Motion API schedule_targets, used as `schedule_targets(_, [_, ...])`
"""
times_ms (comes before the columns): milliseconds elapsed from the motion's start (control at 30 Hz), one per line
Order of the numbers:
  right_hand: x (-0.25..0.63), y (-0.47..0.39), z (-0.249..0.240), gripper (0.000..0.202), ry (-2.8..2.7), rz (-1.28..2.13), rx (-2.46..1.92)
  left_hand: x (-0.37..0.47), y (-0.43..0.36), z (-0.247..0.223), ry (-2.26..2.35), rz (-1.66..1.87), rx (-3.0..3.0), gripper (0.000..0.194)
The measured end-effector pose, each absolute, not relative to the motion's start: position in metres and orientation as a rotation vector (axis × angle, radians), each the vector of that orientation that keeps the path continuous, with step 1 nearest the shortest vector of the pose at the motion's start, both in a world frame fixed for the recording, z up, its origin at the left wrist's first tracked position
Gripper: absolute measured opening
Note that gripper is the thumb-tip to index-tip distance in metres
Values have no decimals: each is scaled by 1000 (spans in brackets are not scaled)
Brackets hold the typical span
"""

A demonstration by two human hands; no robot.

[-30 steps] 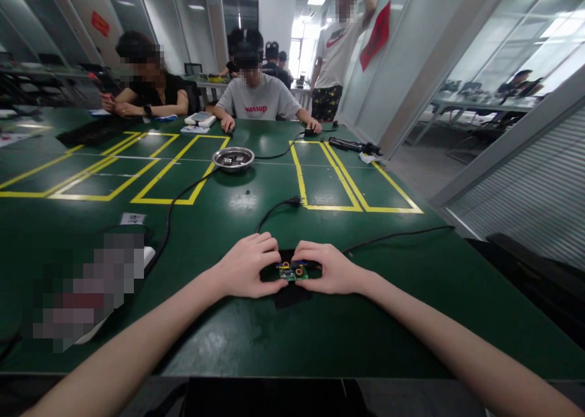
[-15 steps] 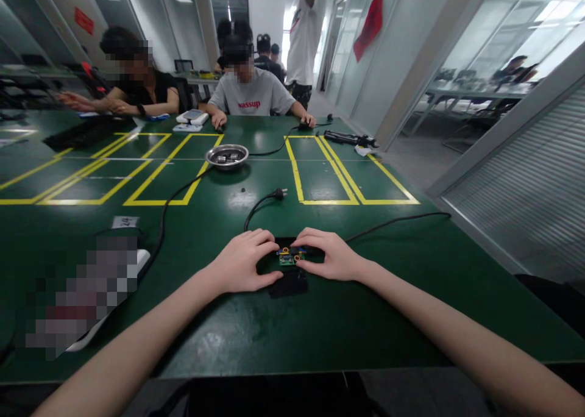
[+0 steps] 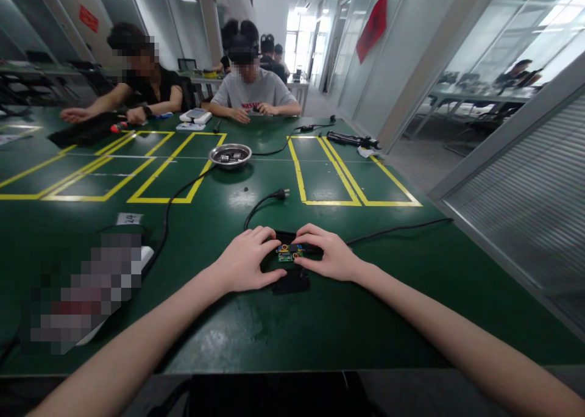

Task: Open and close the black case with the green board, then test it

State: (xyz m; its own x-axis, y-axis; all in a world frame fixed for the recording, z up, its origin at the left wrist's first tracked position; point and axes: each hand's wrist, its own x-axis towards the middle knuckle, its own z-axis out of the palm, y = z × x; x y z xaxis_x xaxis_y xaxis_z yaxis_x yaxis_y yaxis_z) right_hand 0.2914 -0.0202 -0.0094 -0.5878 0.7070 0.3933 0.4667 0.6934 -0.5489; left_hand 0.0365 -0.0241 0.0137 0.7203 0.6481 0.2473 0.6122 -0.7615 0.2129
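A small green circuit board [image 3: 286,256] with copper-ringed coils lies between my hands near the middle of the table. My right hand [image 3: 329,253] pinches its right end, thumb on the near side and fingers on the far side. My left hand [image 3: 249,260] curves round the left end, thumb and forefinger apart, the forefinger by the board's edge. Its thumb lies beside a flat black piece [image 3: 292,282] in front of the board. Behind the board a black casing part [image 3: 287,236] shows, partly hidden by my fingers.
A black power plug [image 3: 280,194] lies on its cord beyond my hands. Farther off are a metal bowl [image 3: 230,156] holding small metal parts, and yellow tape outlines [image 3: 301,179]. A blurred-out white-edged object [image 3: 91,289] sits left. Two people sit across the green table [image 3: 219,338].
My hands and the board stay almost in place, with a slight shift of view. Across the table, the grey-shirted person's hands have come together, and the standing person appears farther left.
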Motion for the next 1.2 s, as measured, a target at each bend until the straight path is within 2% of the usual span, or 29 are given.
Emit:
schedule_targets(133, [291, -22, -8, 27, -2319, 551, -877, 39, -26, 14, 1105, 472, 2794, 37])
schedule_targets(233, [290, -24, -6, 36, -2338, 561, -852, 41, -27, 14, 1149, 463, 2785, 43])
schedule_targets(467, [288, -27, -7, 34, -2338, 549, -911, 42, -29, 11, 1167, 435, 2787, 54])
schedule_targets(600, [286, -26, -10, 40, -2307, 530, -960, 40, -28, 8, 1128, 481, 2794, 51])
schedule_targets(833, [288, -16, -16, 31, -2272, 417, -1029, 35, -22, 3, 1101, 567, 2821, 39])
schedule_targets(1033, [287, -17, -17, 35, -2203, 357, -1031, 31, -15, 0, 1098, 613, 2850, 35])
schedule_targets(1200, [295, -13, -7, 17, -2163, 323, -1045, 27, -10, 7, 1137, 622, 2888, 22])
